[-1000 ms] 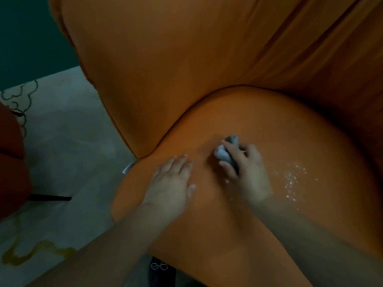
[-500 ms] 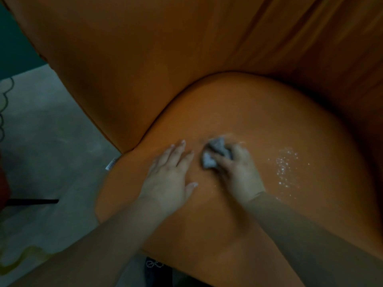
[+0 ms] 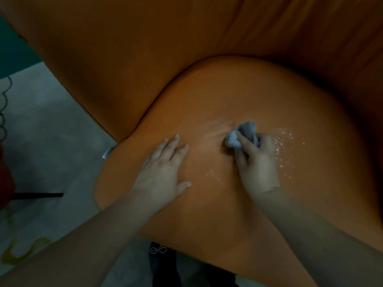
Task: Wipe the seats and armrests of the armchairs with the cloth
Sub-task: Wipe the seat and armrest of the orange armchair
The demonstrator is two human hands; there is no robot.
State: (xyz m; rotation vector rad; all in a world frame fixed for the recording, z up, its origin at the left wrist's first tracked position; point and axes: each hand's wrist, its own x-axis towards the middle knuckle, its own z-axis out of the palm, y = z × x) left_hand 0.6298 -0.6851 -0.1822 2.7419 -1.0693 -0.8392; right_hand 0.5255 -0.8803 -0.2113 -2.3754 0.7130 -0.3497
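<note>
Our left hand (image 3: 163,172) lies flat on the orange seat (image 3: 238,204), fingers (image 3: 172,143) straight and slightly spread. Our right hand (image 3: 257,162) curls its fingers round a bunched grey cloth (image 3: 241,134) and presses it to the seat's middle. Small bright droplets (image 3: 284,150) speckle the cushion just right of the cloth, a few between our hands. The chair's orange back (image 3: 186,48) rises behind. A pale rug (image 3: 51,152) covers the floor at left, with a thin dark leg (image 3: 37,195) on it.
</note>
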